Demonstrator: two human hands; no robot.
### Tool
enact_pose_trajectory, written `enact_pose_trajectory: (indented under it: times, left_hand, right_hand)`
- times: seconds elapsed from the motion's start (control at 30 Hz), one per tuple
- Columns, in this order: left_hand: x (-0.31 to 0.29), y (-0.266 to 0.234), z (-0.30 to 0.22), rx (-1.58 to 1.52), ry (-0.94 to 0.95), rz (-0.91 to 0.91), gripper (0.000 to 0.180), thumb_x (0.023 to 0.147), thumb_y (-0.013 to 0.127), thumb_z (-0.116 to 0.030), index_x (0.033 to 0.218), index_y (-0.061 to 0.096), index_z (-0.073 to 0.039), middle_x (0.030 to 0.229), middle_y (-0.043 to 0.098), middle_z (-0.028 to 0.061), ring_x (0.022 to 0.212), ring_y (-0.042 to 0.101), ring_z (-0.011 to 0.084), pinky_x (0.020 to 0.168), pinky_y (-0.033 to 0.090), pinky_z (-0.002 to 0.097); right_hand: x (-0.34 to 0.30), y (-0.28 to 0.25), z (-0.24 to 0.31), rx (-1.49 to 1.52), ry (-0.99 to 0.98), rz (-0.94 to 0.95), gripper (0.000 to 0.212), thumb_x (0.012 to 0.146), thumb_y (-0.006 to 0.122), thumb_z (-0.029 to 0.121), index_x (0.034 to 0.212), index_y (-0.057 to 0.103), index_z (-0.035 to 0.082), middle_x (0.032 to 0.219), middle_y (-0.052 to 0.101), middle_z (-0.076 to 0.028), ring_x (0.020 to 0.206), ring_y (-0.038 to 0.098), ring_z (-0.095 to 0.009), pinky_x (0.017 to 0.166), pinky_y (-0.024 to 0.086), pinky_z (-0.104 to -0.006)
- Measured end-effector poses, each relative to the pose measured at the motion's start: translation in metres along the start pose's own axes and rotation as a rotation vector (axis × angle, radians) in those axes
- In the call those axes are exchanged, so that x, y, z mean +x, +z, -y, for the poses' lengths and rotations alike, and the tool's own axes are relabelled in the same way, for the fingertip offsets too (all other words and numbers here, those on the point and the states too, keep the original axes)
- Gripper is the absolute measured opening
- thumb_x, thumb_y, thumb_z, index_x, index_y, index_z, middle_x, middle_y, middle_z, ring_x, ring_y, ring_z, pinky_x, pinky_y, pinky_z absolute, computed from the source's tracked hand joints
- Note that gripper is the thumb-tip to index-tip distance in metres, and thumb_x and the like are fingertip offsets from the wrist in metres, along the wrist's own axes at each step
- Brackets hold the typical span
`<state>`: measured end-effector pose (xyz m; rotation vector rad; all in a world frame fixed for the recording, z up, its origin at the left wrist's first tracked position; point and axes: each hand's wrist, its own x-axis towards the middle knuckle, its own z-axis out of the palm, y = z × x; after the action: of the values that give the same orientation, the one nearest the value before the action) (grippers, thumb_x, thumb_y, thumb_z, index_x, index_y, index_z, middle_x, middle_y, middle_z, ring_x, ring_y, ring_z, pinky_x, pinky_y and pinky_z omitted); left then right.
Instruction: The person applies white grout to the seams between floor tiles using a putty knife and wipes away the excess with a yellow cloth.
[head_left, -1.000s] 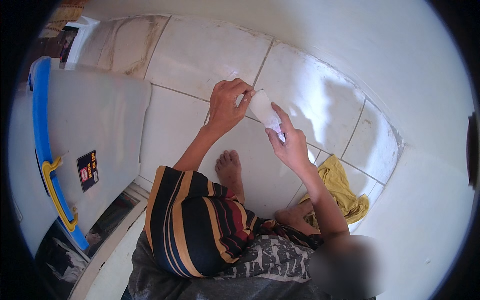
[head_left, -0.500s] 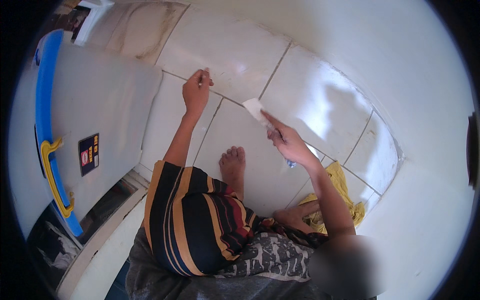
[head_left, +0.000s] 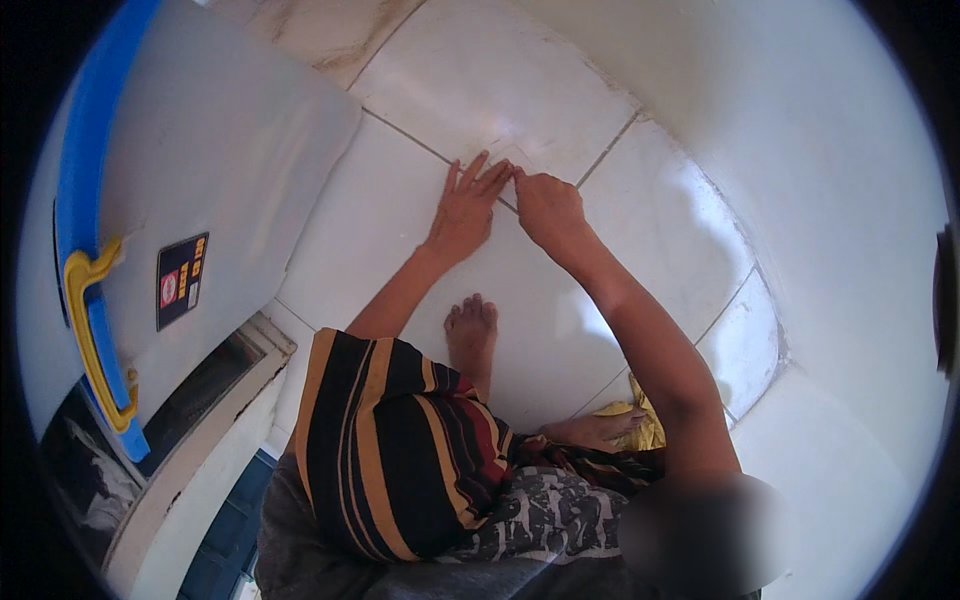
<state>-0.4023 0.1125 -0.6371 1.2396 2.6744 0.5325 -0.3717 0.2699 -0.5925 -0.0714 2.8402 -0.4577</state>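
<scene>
On the pale floor tiles, my left hand lies with its fingers spread, close to a dark joint between tiles. Its forward fingertips meet my right hand, whose fingers are curled closed and point down at the same joint. A flat white piece seen in the right hand earlier now blends with the tile; only a faint pale outline shows beyond the fingertips. Whether the left fingertips touch that piece, I cannot tell.
To the left stands a large translucent box with a blue rim and a yellow clip handle. A yellow cloth lies by my foot, partly behind my right arm. A white wall curves along the right.
My right hand has moved left and forward to meet the left one. The left hand has shifted right and changed from a pinch to spread fingers. The view has shifted slightly.
</scene>
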Motion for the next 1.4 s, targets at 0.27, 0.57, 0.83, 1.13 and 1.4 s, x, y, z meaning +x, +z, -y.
enact_pose_trajectory:
  times: [0.27,0.57,0.83,1.13,1.4]
  left_hand:
    - [-0.016,0.003,-0.017,-0.076,-0.016,0.093,0.066,0.073,0.056,0.003,0.136,0.043,-0.011,0.144,0.039,0.0006,0.137,0.026,0.0273,0.11,0.015,0.0572]
    - [-0.005,0.005,-0.018,-0.038,0.019,0.071,0.063,0.074,0.055,0.002,0.135,0.045,-0.01,0.144,0.039,0.001,0.136,0.027,0.028,0.109,0.013,0.0592]
    - [-0.001,0.007,-0.008,0.018,-0.028,0.066,0.071,0.072,0.057,0.0,0.139,0.038,-0.01,0.147,0.034,0.0012,0.137,0.024,0.0287,0.109,0.01,0.0617]
    - [0.011,0.012,-0.009,0.066,-0.069,0.026,0.076,0.072,0.058,-0.002,0.143,0.032,-0.011,0.149,0.03,0.0021,0.139,0.019,0.0292,0.109,0.006,0.0627]
    - [0.007,0.013,-0.018,-0.01,-0.077,0.076,0.078,0.074,0.059,-0.006,0.145,0.027,-0.009,0.15,0.026,0.0047,0.141,0.013,0.0314,0.107,0.003,0.0647]
  right_hand:
    - [-0.034,0.011,0.007,0.028,0.123,0.113,0.035,0.082,0.055,0.008,0.114,0.053,-0.004,0.077,0.066,-0.016,0.073,0.067,-0.03,0.059,0.055,-0.0376]
    - [-0.04,0.012,0.011,0.027,0.215,0.079,0.05,0.079,0.054,0.003,0.129,0.049,0.002,0.075,0.064,-0.016,0.067,0.066,-0.029,0.058,0.055,-0.0399]
    - [-0.03,0.016,0.014,0.005,0.122,-0.053,0.046,0.08,0.054,0.005,0.125,0.051,-0.003,0.072,0.065,-0.015,0.065,0.066,-0.027,0.057,0.055,-0.0379]
    - [-0.023,0.021,0.006,0.033,0.142,-0.09,0.046,0.079,0.054,0.004,0.125,0.052,-0.002,0.074,0.065,-0.016,0.066,0.066,-0.027,0.055,0.054,-0.0377]
    - [-0.027,0.02,0.006,-0.067,0.107,-0.099,0.047,0.079,0.055,0.004,0.125,0.052,0.0,0.069,0.063,-0.016,0.063,0.066,-0.028,0.053,0.054,-0.0369]
